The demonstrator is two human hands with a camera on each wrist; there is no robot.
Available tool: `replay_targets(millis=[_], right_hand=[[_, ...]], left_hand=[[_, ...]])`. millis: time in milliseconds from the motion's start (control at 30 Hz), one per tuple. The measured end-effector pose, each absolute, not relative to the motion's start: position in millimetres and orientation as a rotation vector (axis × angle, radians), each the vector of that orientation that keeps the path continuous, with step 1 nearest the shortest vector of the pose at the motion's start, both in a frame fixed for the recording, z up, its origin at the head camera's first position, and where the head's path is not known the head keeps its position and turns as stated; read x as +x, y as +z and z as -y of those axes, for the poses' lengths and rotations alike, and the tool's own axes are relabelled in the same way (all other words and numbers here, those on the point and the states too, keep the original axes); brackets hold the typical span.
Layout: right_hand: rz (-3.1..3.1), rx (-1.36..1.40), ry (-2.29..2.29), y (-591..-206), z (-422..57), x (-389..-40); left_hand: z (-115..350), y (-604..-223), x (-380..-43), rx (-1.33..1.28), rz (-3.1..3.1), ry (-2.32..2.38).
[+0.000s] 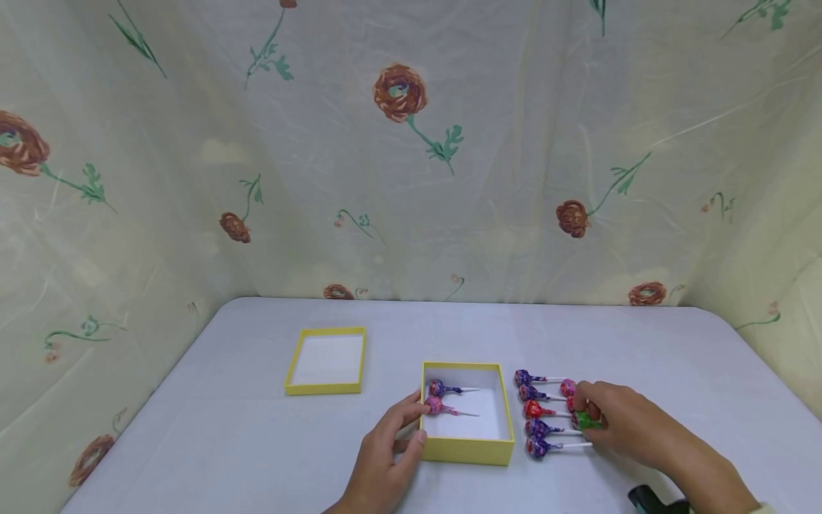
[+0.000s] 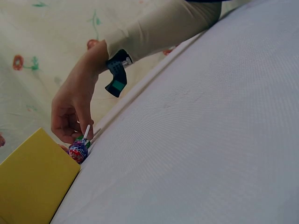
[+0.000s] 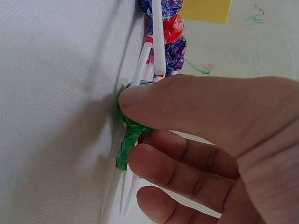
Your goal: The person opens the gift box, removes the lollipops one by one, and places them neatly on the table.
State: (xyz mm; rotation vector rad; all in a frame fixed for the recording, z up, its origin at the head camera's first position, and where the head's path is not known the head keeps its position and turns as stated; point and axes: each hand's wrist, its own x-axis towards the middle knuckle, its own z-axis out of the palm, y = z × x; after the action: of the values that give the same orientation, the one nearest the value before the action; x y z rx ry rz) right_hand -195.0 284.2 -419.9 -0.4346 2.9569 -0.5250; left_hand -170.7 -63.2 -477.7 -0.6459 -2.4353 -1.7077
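My right hand (image 1: 626,421) pinches a green-wrapped lollipop (image 3: 131,135) between thumb and fingers, at the right end of a group of lollipops. In that group, purple, red and pink ones lie in two columns; a purple lollipop (image 1: 536,448) is nearest the front. My left hand (image 1: 388,453) rests against the left side of a yellow box (image 1: 469,451), fingertips on its rim. Inside the box a purple lollipop (image 1: 438,387) and a pink lollipop (image 1: 435,405) lie side by side along the left wall, sticks pointing right. My fingers partly hide the right column.
A shallow yellow lid (image 1: 324,390) with a white inside lies at the back left of the white table (image 1: 193,442). A flowered curtain (image 1: 488,178) surrounds the table's back and sides. A dark strap piece (image 1: 655,500) hangs by my right wrist.
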Motion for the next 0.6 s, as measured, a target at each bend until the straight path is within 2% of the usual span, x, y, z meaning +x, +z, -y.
replay_targets(millis=[600], right_hand=[[-2.951, -0.417, -0.516, -415.6, -285.8, -194.8]], left_hand=[[62.6, -478.1, -171.0, -0.636, 2.442, -1.700]])
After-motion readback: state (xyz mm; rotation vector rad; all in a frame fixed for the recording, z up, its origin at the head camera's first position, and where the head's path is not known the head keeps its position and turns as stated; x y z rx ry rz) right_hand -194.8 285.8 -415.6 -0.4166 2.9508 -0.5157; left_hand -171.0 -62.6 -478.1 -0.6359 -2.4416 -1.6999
